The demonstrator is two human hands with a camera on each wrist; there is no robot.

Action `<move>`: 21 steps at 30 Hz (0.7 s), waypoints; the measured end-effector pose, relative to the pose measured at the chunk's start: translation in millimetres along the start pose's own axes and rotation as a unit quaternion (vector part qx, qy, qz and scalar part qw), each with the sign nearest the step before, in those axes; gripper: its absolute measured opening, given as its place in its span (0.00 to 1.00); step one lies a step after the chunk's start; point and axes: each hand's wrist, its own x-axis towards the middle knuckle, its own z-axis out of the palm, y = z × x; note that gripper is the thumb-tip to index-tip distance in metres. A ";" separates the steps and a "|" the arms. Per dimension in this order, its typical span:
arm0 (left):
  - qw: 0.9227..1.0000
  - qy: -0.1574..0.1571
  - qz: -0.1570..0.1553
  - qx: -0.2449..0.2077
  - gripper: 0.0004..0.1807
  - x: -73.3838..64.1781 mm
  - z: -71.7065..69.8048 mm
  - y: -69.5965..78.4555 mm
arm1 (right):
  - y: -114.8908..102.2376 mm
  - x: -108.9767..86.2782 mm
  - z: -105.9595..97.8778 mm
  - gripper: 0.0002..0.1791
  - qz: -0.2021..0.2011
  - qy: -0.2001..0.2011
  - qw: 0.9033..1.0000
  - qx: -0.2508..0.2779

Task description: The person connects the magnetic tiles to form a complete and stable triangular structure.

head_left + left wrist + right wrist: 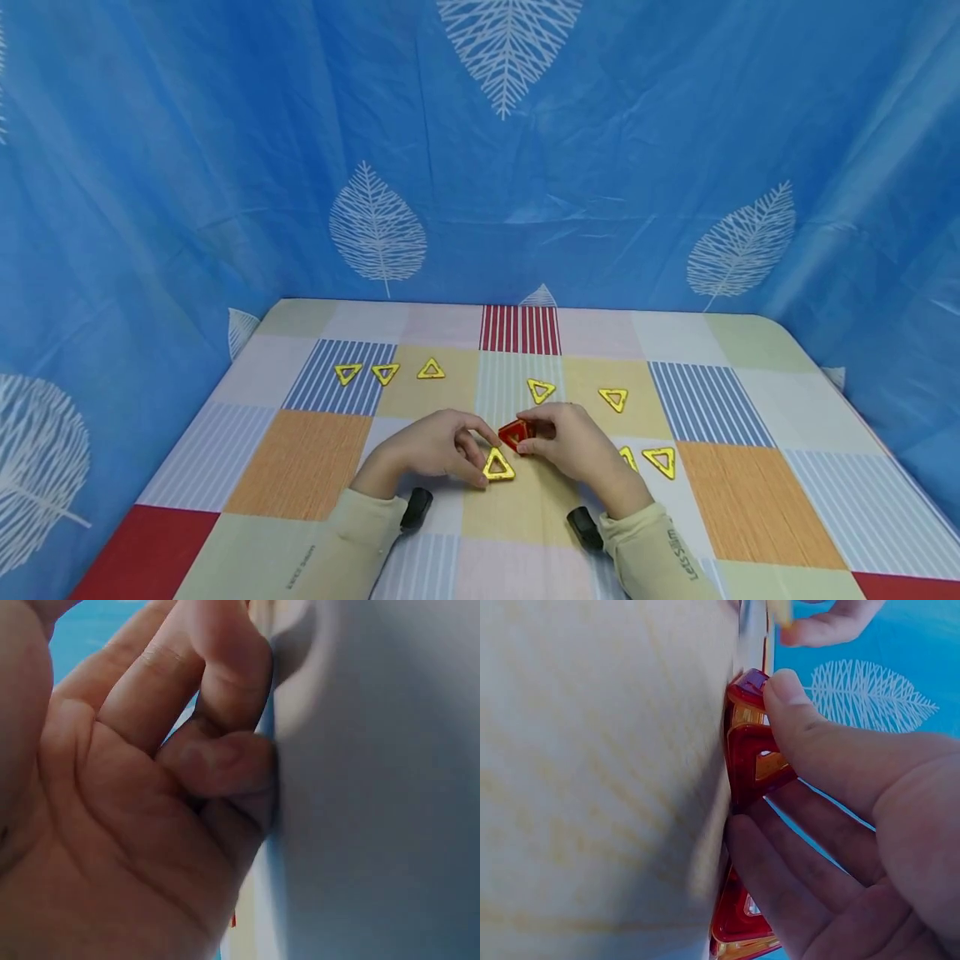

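My left hand [442, 446] pinches a yellow open-centred triangle tile [498, 476] by its left side, between thumb and fingertips. Close beside it, my right hand [573, 442] holds a red triangular piece [514, 434]. Seen from the right wrist, the red piece [742, 769] has orange edges and is gripped between thumb and fingers, against or just above the tabletop. Another red-orange triangle [739, 907] shows past the lower fingers there. Only the palm and curled fingers [217, 761] appear in the left wrist view; the yellow tile is hidden there.
Yellow triangle tiles lie flat on the patchwork cloth [300, 462]: three at back left, such as one tile [348, 366], two behind the right hand, including a tile [613, 392], and two right of it, including a tile [660, 452]. A blue curtain [562, 183] hangs behind.
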 end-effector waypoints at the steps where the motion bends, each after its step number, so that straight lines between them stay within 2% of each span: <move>1: 1.000 -0.001 0.003 0.004 0.23 0.1 0.8 0.2 | -0.6 0.5 0.2 0.21 0.000 0.002 1.000 -0.001; 8: 0.999 -0.012 0.007 0.038 0.22 1.8 4.7 -0.4 | -3.1 2.0 1.1 0.23 0.023 0.010 1.000 -0.010; 12: 0.998 -0.012 0.006 0.058 0.23 3.1 5.3 0.6 | -4.3 2.0 0.0 0.23 0.020 0.016 1.000 -0.017; 17: 0.998 -0.015 -0.007 0.054 0.27 3.6 5.7 0.0 | -5.2 1.7 0.7 0.23 0.017 0.014 1.000 -0.017; 21: 0.999 -0.016 -0.009 0.051 0.26 3.9 7.0 -1.3 | -5.1 -0.2 1.4 0.22 0.016 0.015 1.000 -0.020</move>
